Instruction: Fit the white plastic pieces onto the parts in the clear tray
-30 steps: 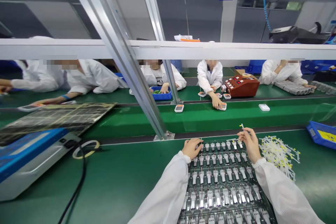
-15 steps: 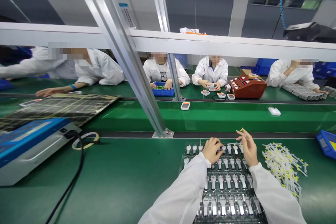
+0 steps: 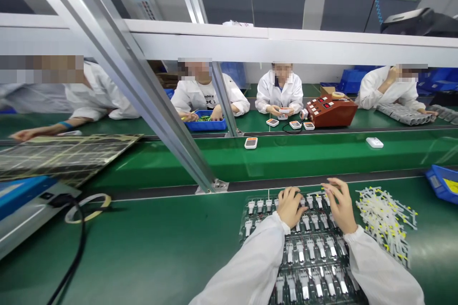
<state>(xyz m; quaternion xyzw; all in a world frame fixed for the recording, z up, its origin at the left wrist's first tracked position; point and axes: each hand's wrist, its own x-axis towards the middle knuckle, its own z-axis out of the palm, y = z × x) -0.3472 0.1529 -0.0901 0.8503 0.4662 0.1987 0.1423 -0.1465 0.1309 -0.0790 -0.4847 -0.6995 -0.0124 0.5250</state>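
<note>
My left hand (image 3: 290, 207) lies over the upper rows of a clear plastic tray (image 3: 244, 231). Its fingers are curled down among small white parts (image 3: 310, 249), and whatever they grip is hidden. At the tray's top right, my right hand (image 3: 340, 204) is raised with thumb and fingers bent together. A small yellow tip shows at its fingertips, seemingly the end of a white strip (image 3: 315, 193) near the tray's top edge. Beside that hand lies a loose pile of white strips with yellow tips (image 3: 384, 221).
A blue bin (image 3: 438, 186) with yellow pieces stands far right. Left are a tape roll (image 3: 69, 217), a black cable (image 3: 83, 243) and a blue-and-grey device (image 3: 36, 219). A metal post (image 3: 168, 138) rises ahead. Across the green belt (image 3: 304, 152), co-workers in white coats sit.
My right hand has come down slightly, bringing the yellow tip closer to the tray's top edge. My left hand stays over the tray. The camera view has turned a little.
</note>
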